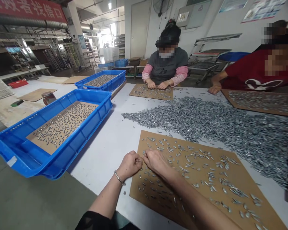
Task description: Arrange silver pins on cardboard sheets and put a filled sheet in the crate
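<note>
A brown board (201, 185) lies at an angle on the white table, with many small silvery pieces scattered over it. My left hand (131, 163), with a bracelet at the wrist, is at the board's left edge, fingers curled closed; whatever it holds is hidden. Just to its right, my right hand (154, 159) rests over the board's upper left part with its fingers pinched together; what lies between the fingertips is too small to make out. The two hands nearly touch. A large heap of the silvery pieces (206, 118) spreads beyond the board.
On the left stands a blue tray (86, 134) holding a board of pieces, with a second blue tray (121, 76) behind it. Across the white table (96, 163), a person in grey (167, 64) handles pieces on a board. Another person in red (249, 70) sits at the right. A jar (48, 98) stands far left.
</note>
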Available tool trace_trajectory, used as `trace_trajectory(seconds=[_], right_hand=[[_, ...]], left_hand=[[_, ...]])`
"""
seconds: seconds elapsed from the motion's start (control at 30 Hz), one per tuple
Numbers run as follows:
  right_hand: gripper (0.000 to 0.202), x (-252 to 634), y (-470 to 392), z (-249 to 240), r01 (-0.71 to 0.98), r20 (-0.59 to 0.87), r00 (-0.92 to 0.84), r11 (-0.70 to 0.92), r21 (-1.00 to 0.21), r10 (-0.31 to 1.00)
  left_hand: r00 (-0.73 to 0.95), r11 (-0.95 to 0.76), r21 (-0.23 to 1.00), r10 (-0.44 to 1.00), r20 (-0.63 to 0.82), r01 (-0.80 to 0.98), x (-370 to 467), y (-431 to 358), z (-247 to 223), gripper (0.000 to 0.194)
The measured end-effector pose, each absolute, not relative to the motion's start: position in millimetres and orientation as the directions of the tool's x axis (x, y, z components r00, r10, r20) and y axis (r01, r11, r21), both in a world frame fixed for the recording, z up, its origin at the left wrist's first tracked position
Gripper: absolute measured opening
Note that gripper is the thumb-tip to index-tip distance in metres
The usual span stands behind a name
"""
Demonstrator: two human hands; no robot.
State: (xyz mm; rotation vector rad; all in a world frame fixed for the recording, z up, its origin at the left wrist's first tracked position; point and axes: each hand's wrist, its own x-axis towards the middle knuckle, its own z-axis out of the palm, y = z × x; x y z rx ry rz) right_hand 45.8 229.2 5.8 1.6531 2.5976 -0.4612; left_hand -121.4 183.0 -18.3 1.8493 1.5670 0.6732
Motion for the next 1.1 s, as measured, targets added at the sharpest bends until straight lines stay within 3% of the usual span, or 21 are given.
trace_trajectory(seconds=[0.23,0.7,0.8,1.0,1.1], right_hand=[[0.021,59,235,15,0.839,-0.258,-0.511,0.409,-0.359,0.820],[0.020,63,231,3,0.803,-0.247,-0.573,0.474,-0.360,0.782],[0.019,62,230,0,0.801,-0.228,-0.583,0.503,-0.326,0.780],[0.026,55,222,9,0.792,-0.175,-0.611,0.596,-0.133,0.773],[0.027,60,222,13,0.782,-0.186,-0.623,0.598,-0.178,0.760]], left_hand=[[0.138,-0.116,0.725,0.990,0.028,0.679,-122,183,-21,0.012],[0.227,-0.156,0.692,0.974,-0.011,0.705,-120,181,-22,0.014],[0.215,-0.149,0.696,0.977,-0.008,0.703,-120,181,-22,0.014],[0.208,-0.140,0.707,0.978,-0.011,0.693,-120,182,-22,0.015],[0.185,-0.126,0.717,0.983,-0.005,0.685,-120,181,-20,0.017]])
